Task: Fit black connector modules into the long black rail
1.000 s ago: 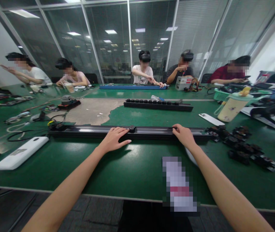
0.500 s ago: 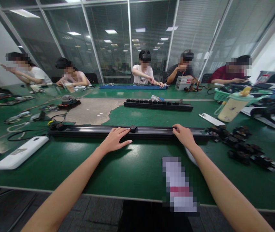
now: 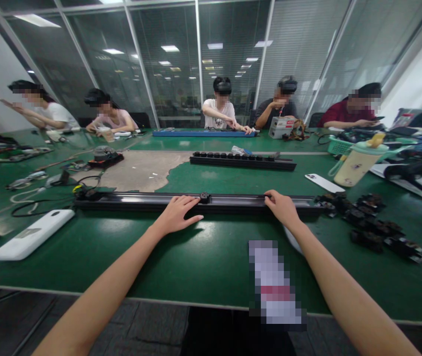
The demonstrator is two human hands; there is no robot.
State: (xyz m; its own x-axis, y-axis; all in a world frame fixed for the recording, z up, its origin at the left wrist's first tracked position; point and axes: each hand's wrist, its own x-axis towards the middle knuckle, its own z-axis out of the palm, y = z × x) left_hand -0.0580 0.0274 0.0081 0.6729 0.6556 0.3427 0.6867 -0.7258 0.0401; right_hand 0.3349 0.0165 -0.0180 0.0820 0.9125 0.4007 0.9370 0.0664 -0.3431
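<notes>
Well inside table edge (image 3: 173, 300) — rail (image 3: 238, 200), fingers (image 3: 186, 199) touching

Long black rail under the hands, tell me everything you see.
The long black rail lies crosswise on the green table: a metal-looking open channel with a shiny grey floor. A small black block sits in it near the middle. The left grip rests across it beside the block; the right grip touches it farther right.

Not a word is legible from here: the dark print (image 3: 219, 122) on a white shirt (image 3: 225, 107) at twelve o'clock and the red label (image 3: 290, 122) on a grey box (image 3: 279, 132) towards one are too small.
</notes>
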